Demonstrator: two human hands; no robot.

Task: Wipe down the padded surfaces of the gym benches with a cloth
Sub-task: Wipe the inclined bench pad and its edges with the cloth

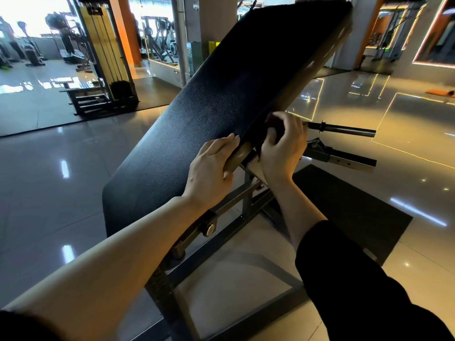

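Note:
A black padded bench pad (209, 114) slopes up from lower left to upper right on a metal frame (246, 200). My left hand (211, 168) holds the pad's right edge, fingers lying on the top face and thumb against the side. My right hand (283, 148) is curled round a dark reddish bunched cloth (273, 123) and presses it against the pad's side edge just beyond my left hand. Most of the cloth is hidden by my fingers.
Two metal bars (344, 130) stick out to the right of the bench over a glossy tiled floor. A black mat (349, 207) lies under the frame. A cable machine (103, 57) stands at the back left, with more gym machines behind it.

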